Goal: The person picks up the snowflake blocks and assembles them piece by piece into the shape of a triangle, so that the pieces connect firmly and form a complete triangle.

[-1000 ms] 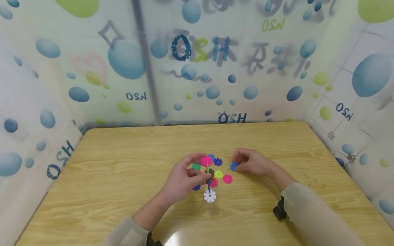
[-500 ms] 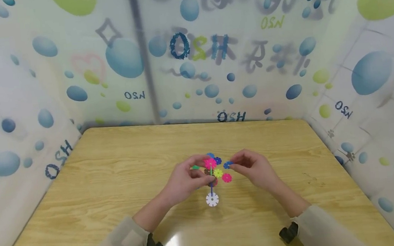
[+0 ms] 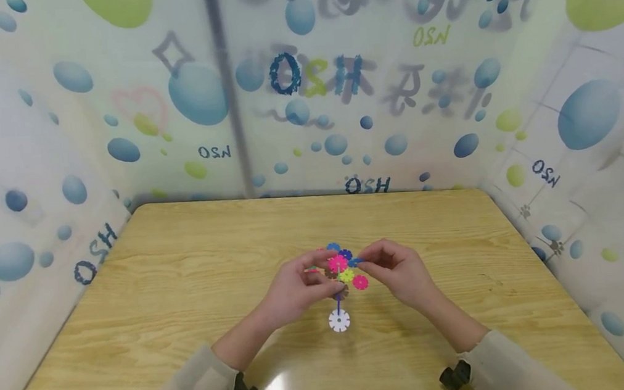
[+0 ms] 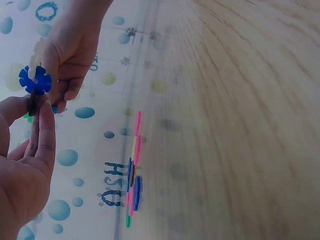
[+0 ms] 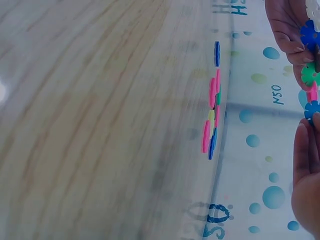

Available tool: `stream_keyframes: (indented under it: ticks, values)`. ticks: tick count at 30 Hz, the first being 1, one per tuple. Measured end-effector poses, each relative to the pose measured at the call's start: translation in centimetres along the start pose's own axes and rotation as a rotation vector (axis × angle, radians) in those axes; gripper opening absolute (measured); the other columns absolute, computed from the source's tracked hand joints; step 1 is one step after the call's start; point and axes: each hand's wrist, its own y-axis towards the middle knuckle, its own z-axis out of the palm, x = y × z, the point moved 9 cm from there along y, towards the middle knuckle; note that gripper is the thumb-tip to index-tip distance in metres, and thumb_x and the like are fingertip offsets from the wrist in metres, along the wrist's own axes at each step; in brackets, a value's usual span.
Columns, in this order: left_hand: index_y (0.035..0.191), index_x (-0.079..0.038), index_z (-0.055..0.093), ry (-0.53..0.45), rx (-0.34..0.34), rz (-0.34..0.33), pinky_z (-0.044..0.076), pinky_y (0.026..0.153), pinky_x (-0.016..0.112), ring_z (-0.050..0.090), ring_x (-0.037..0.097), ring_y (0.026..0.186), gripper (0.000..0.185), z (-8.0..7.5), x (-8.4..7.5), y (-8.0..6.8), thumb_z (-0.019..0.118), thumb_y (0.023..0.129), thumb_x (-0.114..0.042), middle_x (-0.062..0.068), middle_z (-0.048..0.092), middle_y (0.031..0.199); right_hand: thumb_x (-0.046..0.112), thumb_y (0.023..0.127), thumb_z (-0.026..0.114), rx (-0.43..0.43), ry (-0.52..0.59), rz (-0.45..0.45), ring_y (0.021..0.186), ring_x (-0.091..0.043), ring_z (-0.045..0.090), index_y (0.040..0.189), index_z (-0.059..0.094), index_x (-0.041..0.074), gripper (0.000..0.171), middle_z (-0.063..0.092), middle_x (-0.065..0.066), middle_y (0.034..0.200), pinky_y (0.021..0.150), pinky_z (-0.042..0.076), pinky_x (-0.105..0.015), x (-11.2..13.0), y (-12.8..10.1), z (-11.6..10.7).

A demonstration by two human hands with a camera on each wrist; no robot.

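Note:
My left hand [image 3: 293, 288] pinches a chain of slotted plastic snowflake discs by its brown disc [image 3: 343, 293]. Nearest me on the chain is a white disc [image 3: 339, 321], then a dark blue disc [image 4: 35, 81]. Beyond the brown one come a green disc [image 5: 310, 75] and a pink disc [image 3: 338, 264]. Between thumb and fingertips, my right hand [image 3: 399, 272] pinches a blue disc [image 5: 312, 110], its edge right at the pink disc. The chain is held up above the table, as both wrist views show.
Loose discs lie flat on the wooden table [image 3: 211, 247] just beyond the chain: a yellow disc [image 3: 347, 275], a pink one, a dark blue one and several more. Patterned curtain walls [image 3: 174, 151] stand behind the table and at both sides.
My right hand has moved left with the blue disc, up to the pink disc. My left hand has shifted slightly right with the chain, keeping its grip.

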Motion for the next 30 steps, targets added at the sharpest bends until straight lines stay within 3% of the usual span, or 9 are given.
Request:
stream_keyframes:
  ticks: [10,17,28,30]
  values:
    - [0.155,-0.011,0.06,-0.031,0.005,-0.013,0.063,0.081,0.028,0.08,0.015,0.095,0.06,0.1,-0.1,-0.1,0.083,0.1,-0.014,0.021,0.066,0.136,0.008,0.102,0.078,-0.043,-0.054,-0.116,0.091,-0.004,0.072,0.11,0.08,0.011,0.009,0.08,-0.007,0.107,0.082,0.062,-0.024,1.0,-0.1,0.2]
    - [0.155,-0.009,0.062,0.005,-0.003,-0.015,0.053,0.068,0.022,0.081,0.017,0.091,0.06,0.1,0.0,-0.2,0.083,0.099,-0.016,0.012,0.084,0.098,0.005,0.099,0.081,-0.083,-0.15,-0.219,0.088,-0.005,0.074,0.109,0.081,0.011,0.012,0.081,-0.003,0.102,0.083,0.065,-0.029,2.4,-0.4,0.3]
    - [0.155,-0.007,0.061,0.032,-0.005,0.042,0.058,0.072,0.022,0.081,0.016,0.091,0.057,0.7,0.0,-0.1,0.08,0.101,-0.012,0.012,0.084,0.099,0.001,0.094,0.085,-0.096,-0.208,-0.251,0.087,-0.012,0.077,0.103,0.083,0.013,0.014,0.081,0.0,0.098,0.08,0.066,-0.027,2.9,-0.7,0.5]
    - [0.155,-0.008,0.061,0.037,-0.005,0.036,0.052,0.067,0.019,0.08,0.015,0.091,0.057,0.6,0.0,-0.2,0.08,0.101,-0.012,0.012,0.084,0.098,0.002,0.095,0.084,-0.089,-0.215,-0.249,0.088,-0.012,0.076,0.104,0.082,0.013,0.014,0.081,0.0,0.099,0.081,0.066,-0.028,2.9,-0.6,0.6]
